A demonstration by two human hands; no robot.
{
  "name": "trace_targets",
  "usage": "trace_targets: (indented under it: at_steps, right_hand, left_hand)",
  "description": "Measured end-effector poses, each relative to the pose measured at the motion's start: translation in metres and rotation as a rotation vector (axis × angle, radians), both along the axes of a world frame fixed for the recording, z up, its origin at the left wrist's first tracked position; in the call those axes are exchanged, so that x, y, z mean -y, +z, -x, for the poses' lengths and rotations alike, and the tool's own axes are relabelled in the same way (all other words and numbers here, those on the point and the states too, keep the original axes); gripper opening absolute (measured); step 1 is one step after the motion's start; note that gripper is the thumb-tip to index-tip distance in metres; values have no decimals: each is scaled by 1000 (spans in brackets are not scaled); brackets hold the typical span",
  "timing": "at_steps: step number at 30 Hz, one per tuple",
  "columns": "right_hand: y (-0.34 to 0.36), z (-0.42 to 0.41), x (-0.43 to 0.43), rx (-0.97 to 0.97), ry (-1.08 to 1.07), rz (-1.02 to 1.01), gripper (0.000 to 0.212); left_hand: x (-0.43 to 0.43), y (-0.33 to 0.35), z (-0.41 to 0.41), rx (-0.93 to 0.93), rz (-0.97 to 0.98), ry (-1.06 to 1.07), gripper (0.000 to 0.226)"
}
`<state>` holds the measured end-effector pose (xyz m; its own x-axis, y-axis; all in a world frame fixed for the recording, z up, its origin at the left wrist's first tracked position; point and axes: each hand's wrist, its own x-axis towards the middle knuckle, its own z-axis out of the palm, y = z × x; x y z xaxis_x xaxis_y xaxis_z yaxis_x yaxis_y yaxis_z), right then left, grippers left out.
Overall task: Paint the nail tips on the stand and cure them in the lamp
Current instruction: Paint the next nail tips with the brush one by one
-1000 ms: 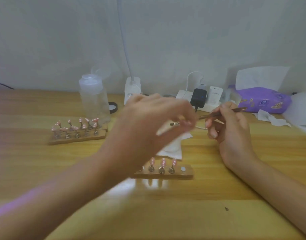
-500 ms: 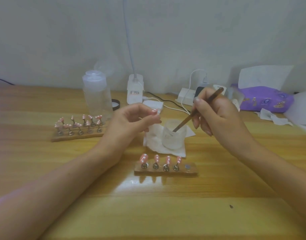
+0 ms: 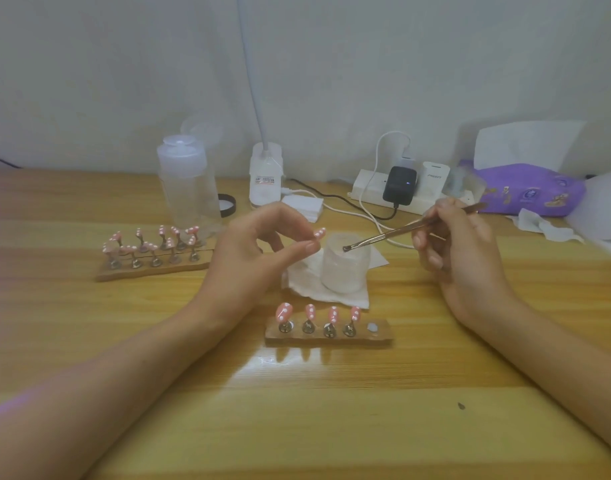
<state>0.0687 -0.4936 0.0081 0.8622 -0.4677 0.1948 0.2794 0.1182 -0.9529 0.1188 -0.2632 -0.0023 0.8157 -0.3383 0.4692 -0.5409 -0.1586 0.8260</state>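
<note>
My left hand [image 3: 259, 251] pinches a single pink nail tip with white dots [image 3: 319, 233] just left of a small translucent cup [image 3: 345, 266]. My right hand [image 3: 459, 247] grips a thin brown brush [image 3: 411, 226]; its tip sits at the cup's rim. Below the cup lies a wooden stand [image 3: 328, 333] with several pink dotted tips on metal holders and one bare holder at its right end. A second stand [image 3: 155, 252] full of pink tips lies at the left. The gooseneck lamp's base [image 3: 266, 174] stands at the back.
The cup rests on a white tissue [image 3: 317, 289]. A clear pump bottle [image 3: 188, 185] stands behind the left stand, with a black cap [image 3: 226, 205] beside it. A power strip with chargers and cables [image 3: 397, 188], cotton pads [image 3: 304, 206] and a purple tissue pack [image 3: 529, 188] line the back.
My left hand drew back from in front of the cup toward the left, still holding a nail tip. My right hand brought the brush down to the cup, then lifted its tip to the rim.
</note>
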Motion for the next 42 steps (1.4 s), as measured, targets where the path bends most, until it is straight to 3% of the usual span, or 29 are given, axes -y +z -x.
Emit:
trace_targets:
  at_steps: [5, 19, 42]
  right_hand:
    - [-2, 0, 2, -45, 37, -75, 26]
    - [-2, 0, -1, 43, 131, 40, 24]
    - [-3, 0, -1, 45, 71, 73, 26]
  left_hand:
    - [3, 0, -2, 22, -57, -9, 15]
    - [3, -4, -3, 57, -75, -25, 11]
    - [4, -1, 4, 163, -128, -5, 8]
